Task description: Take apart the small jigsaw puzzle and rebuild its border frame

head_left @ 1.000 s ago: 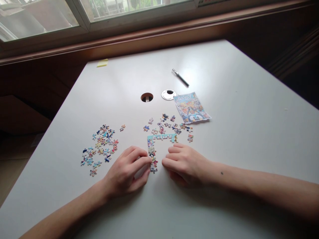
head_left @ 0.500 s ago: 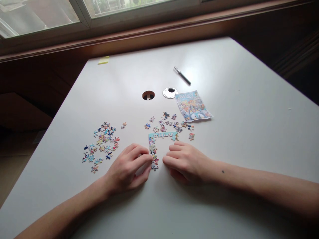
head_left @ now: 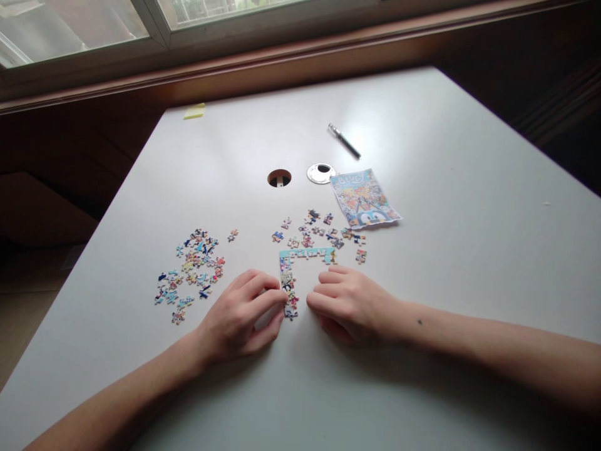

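Observation:
A partly joined jigsaw puzzle lies on the white table, with a top row and a left column forming a corner. My left hand is curled against the lower left column, its index finger and thumb tips at the edge. Just right of that column, my right hand rests closed on the table, knuckles up. Its fingertips are tucked under, so anything in them is hidden. Loose puzzle pieces are scattered above the top row. A larger group of loose pieces spreads out left of my left hand.
A creased picture sheet lies beyond my right hand. Past it are a dark pen, a round metal cover and a round hole in the table. A yellow sticky note is at the far left edge.
Both hands and the puzzle stay where they were. Only the camera view has shifted very slightly.

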The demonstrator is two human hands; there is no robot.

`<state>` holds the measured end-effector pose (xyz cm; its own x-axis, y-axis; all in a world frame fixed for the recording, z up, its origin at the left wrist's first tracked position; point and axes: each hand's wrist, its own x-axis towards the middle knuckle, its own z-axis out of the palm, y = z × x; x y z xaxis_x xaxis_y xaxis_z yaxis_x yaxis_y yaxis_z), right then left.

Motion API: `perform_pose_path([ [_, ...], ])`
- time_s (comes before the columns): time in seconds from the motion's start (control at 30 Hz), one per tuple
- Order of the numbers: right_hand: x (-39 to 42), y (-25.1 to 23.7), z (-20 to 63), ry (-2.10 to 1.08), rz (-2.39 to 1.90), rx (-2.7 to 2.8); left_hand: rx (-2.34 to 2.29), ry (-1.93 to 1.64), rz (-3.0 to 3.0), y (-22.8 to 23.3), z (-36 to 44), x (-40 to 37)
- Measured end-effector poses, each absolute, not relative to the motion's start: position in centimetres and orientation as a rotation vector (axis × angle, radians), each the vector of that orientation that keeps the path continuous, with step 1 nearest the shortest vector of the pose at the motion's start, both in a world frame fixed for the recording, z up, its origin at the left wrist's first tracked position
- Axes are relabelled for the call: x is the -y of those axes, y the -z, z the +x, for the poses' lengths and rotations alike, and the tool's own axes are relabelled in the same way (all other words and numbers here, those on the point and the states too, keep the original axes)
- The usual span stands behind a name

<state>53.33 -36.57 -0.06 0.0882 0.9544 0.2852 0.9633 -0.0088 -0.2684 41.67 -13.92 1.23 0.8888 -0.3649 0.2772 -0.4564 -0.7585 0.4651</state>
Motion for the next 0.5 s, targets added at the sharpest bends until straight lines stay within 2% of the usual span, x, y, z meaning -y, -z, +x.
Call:
perform_pose_path([
  [0.5, 36.6, 0.08, 53.32, 0.029, -1.98, 1.882, 0.583, -0.222, 2.51, -0.97, 41.61, 13.73],
])
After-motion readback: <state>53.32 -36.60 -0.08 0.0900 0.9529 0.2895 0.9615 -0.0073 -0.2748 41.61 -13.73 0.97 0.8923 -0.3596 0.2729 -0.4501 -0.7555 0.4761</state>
